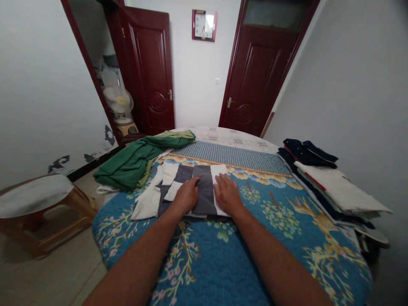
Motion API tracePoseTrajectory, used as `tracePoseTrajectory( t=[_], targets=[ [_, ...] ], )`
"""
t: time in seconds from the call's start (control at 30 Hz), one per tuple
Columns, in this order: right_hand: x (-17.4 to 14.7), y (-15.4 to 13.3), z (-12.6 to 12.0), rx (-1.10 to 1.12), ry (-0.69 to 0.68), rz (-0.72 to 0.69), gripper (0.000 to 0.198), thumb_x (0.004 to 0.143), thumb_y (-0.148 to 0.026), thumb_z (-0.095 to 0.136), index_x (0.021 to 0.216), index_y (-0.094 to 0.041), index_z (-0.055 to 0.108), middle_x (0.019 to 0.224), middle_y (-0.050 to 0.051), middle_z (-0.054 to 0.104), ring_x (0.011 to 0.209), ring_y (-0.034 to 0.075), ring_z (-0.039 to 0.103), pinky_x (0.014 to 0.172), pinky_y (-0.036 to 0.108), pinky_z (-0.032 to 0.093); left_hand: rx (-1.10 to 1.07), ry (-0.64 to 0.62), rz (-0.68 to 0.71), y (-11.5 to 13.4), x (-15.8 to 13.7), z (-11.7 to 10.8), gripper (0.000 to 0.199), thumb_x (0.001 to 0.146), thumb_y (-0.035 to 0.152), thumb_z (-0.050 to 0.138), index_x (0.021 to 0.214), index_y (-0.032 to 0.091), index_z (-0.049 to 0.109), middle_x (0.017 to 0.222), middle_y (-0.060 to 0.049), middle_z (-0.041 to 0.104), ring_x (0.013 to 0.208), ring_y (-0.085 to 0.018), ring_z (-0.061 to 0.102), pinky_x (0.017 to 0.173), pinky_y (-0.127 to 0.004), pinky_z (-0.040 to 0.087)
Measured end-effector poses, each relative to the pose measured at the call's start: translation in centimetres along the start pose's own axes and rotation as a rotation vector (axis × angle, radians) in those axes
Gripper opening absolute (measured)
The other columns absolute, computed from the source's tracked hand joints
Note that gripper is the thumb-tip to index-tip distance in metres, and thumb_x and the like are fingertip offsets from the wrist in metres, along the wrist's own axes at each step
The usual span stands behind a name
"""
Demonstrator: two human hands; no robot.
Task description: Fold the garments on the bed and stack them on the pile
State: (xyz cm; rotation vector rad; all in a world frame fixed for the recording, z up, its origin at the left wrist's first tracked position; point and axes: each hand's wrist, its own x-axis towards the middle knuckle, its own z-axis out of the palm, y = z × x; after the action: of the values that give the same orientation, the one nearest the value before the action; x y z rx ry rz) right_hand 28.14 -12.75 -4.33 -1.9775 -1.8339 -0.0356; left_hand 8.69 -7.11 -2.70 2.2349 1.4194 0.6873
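We touch striped cloth (205, 197), right hand (228, 193) flat, grip of left hand (187, 195) unclear. Green fabric (134, 160) and stacked clothes (338, 187) flank it

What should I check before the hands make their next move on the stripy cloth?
1. Left hand touching the gray-and-white striped cloth: ok.
2. Right hand on its white band: ok.
3. Cloth's left side neatly lined up: not ok, the layers spread unevenly.
4. Stack of folded clothes apart from the striped cloth: ok, off at the right.
5. Underside smooth: cannot tell, it's hidden.
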Motion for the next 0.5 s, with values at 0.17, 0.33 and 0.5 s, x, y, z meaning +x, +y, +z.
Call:
tracePoseTrajectory(
  t=[0.17,0.33,0.5],
  targets=[
    [-0.1,-0.2,0.0,-0.023,-0.037,0.011,0.055,0.111,-0.041,0.038,0.162,-0.023,0.05,0.172,0.012,0.041,0.162,0.033,0.029,0.129,0.059,0.024,0.234,-0.011,-0.05,1.5,-0.9,-0.7,0.048,0.104,0.021,0.044,0.149,0.021,0.061,0.13,-0.019,0.067,0.106,-0.031,0.074,0.095,-0.044,0.058],
    [0.0,-0.4,-0.1,-0.036,-0.071,0.018,0.056,0.112,-0.044,0.038,0.163,-0.024,0.047,0.173,0.012,0.04,0.162,0.034,0.03,0.128,0.062,0.023,0.277,0.14,0.217,2.0,-0.9,-0.5,0.048,0.103,0.016,0.041,0.146,0.021,0.062,0.156,-0.018,0.054,0.139,-0.031,0.058,0.115,-0.044,0.048],
    [0.1,-0.3,-0.2,-0.05,-0.086,-0.014,0.056,0.112,-0.043,0.037,0.163,-0.022,0.047,0.172,0.014,0.04,0.161,0.033,0.032,0.128,0.063,0.022,0.29,-0.013,0.282,1.3,-1.0,1.6,0.055,0.106,0.032,0.049,0.158,0.017,0.051,0.167,-0.02,0.047,0.159,-0.039,0.037,0.127,-0.059,0.033]
  ],
)
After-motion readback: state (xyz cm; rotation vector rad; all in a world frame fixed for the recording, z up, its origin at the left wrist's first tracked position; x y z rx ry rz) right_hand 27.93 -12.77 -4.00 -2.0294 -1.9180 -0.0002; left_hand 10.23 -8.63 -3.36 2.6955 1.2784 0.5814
